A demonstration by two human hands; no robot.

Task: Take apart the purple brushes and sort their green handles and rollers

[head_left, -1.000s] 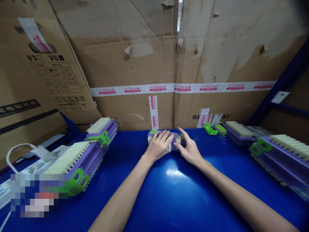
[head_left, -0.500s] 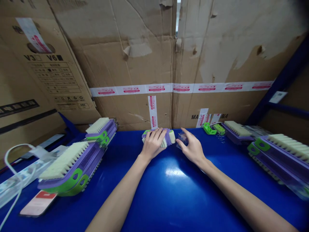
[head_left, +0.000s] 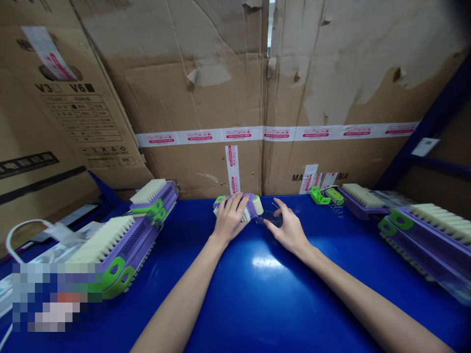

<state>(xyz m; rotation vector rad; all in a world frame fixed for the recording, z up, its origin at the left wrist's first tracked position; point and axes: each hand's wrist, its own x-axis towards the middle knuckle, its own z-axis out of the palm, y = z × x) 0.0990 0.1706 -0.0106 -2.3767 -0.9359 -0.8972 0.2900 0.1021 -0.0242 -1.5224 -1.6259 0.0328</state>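
Note:
Near the far edge of the blue table, purple and green scrub brushes [head_left: 255, 204] with cream bristles lie under my left hand [head_left: 230, 213]. Its fingers wrap over the top of them, hiding much of the middle. At the right end of the brushes, clear plastic film [head_left: 275, 217] shows between the thumb and fingers of my right hand [head_left: 289, 225]. The film looks like a bag and reaches toward the brush end; where exactly the fingertips grip it is hard to see.
More brush pairs [head_left: 136, 240] are stacked on the left, and other brushes [head_left: 430, 235] in clear wrapping lie at the right. Small green plastic parts [head_left: 319, 195] sit by the cardboard wall [head_left: 198, 108]. A white cable [head_left: 22, 224] runs along the left edge.
My right hand has moved slightly left, bringing the clear film up to the brush end. The brushes and my left hand have shifted a little to the left.

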